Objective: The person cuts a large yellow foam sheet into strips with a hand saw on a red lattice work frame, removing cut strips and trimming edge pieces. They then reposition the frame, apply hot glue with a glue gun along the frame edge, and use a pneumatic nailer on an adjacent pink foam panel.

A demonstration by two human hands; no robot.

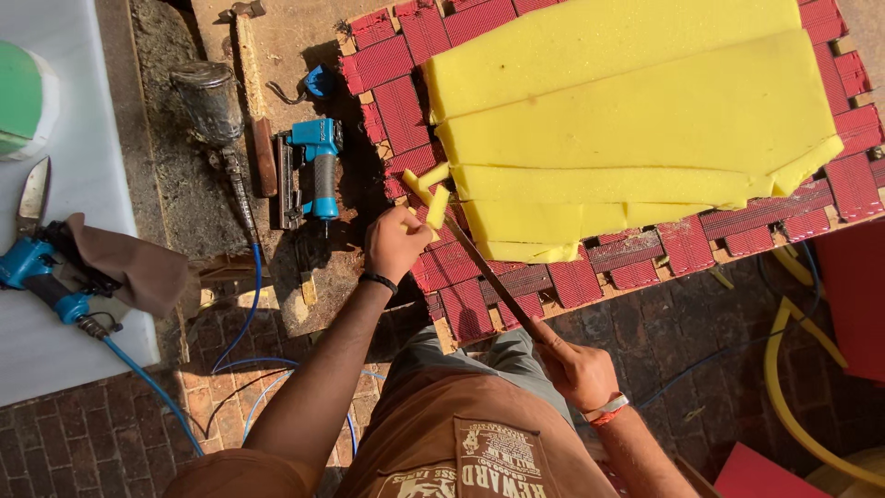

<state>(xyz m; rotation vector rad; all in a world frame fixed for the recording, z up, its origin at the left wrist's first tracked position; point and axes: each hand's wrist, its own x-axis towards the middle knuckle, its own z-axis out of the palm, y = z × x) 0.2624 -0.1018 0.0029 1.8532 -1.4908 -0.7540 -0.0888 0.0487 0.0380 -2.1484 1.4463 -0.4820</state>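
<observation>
A person's left hand (395, 242) pinches a small yellow foam offcut (437, 205), fingers closed on it, at the near-left corner of the stacked yellow foam sheets (636, 120); the right hand (576, 369) grips a long knife (489, 277), blade reaching that offcut.

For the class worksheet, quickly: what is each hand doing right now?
Left hand: closed, gripping a small yellow foam offcut.
Right hand: closed around the handle of a long dark-bladed knife.

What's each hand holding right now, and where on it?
Right hand grips the long dark knife at its handle end. Left hand pinches a small yellow foam offcut at its lower end.
</observation>
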